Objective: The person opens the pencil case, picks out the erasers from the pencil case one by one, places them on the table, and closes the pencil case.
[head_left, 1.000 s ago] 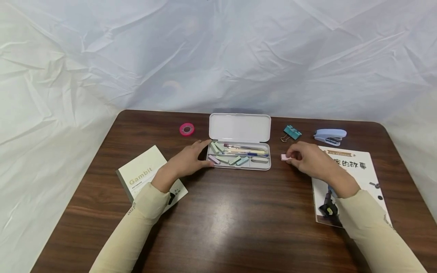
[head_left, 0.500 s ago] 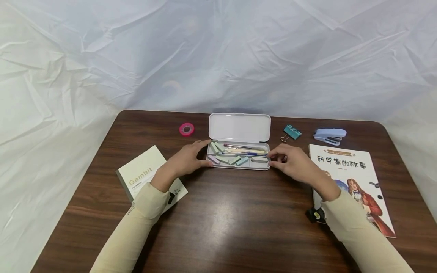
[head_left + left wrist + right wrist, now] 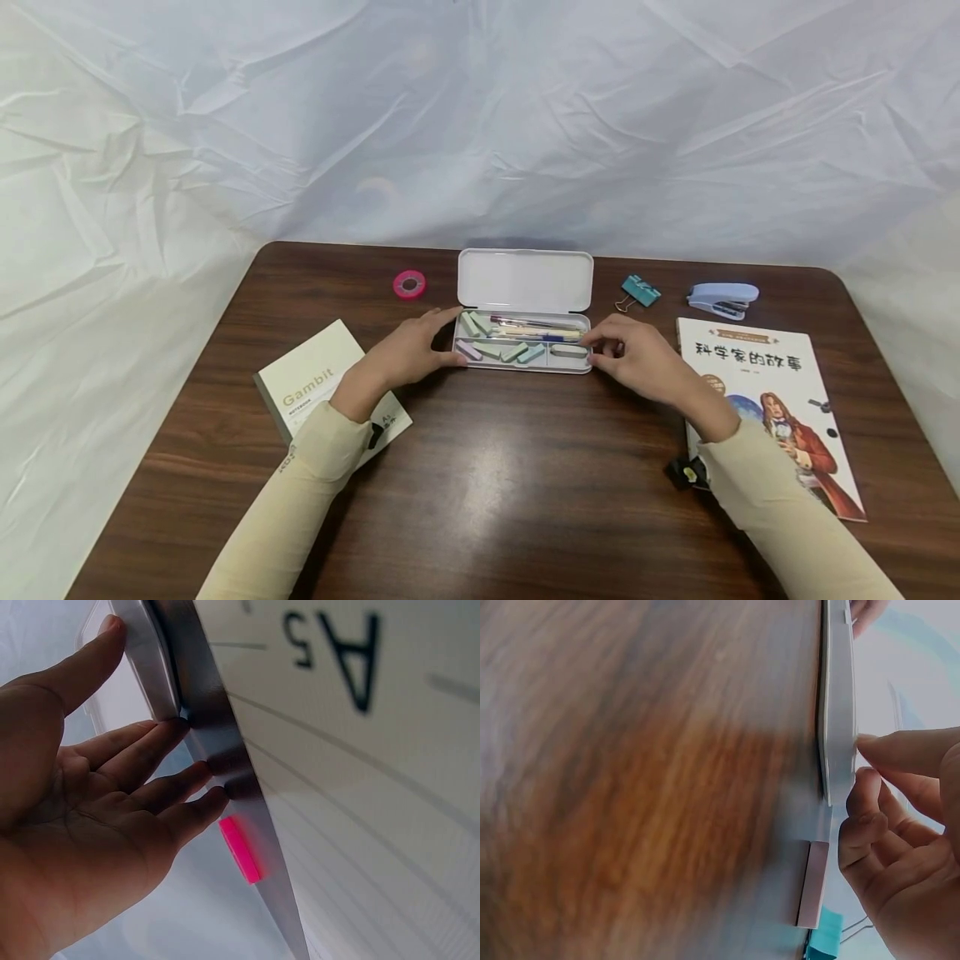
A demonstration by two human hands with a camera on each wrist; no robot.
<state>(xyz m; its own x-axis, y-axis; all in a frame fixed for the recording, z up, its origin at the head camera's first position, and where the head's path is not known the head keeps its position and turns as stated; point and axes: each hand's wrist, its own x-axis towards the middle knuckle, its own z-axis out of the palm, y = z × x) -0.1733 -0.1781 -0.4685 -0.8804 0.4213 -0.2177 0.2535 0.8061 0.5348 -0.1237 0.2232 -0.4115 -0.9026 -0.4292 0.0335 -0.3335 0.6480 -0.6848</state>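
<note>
— Where is the pencil case (image 3: 517, 368)?
— On the table (image 3: 487, 475), between the left hand (image 3: 401, 354) and the right hand (image 3: 641, 360), toward the far edge, its lid (image 3: 525, 281) raised on the far side
— And the fingers?
— On the left hand, spread wide, touching its left end; on the right hand, thumb and index finger narrow at its right end, though whether they pinch it cannot be told
— What else?
— Pastel blocks (image 3: 516, 352) and pens (image 3: 540, 332) inside it; a pink block (image 3: 813, 885) near its right end, by the teal clip (image 3: 641, 290)
</note>
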